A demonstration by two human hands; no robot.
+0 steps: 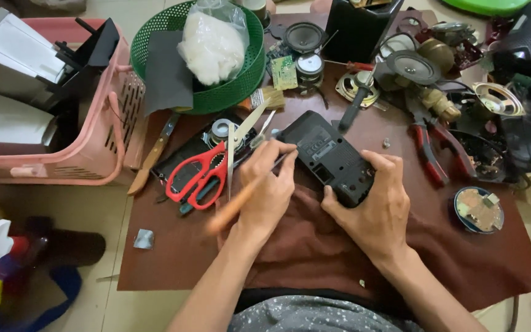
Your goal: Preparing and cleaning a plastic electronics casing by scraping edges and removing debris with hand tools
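My right hand (370, 206) grips the near corner of a black plastic device casing (324, 154) lying on a dark red cloth (314, 246). My left hand (270, 187) holds a thin tool with an orange handle (235, 206); its tip reaches toward the casing's left edge. Red-handled scissors (207, 169) lie open just left of my left hand, on top of another black panel (182, 166).
A green basket (241, 86) with a white bag, a pink crate (102, 141), loose speakers (413, 66), a circuit board (284, 72), red pliers (437, 154), a screwdriver (354, 104), a knife (152, 157) and a round blue part (477, 210) crowd the brown mat.
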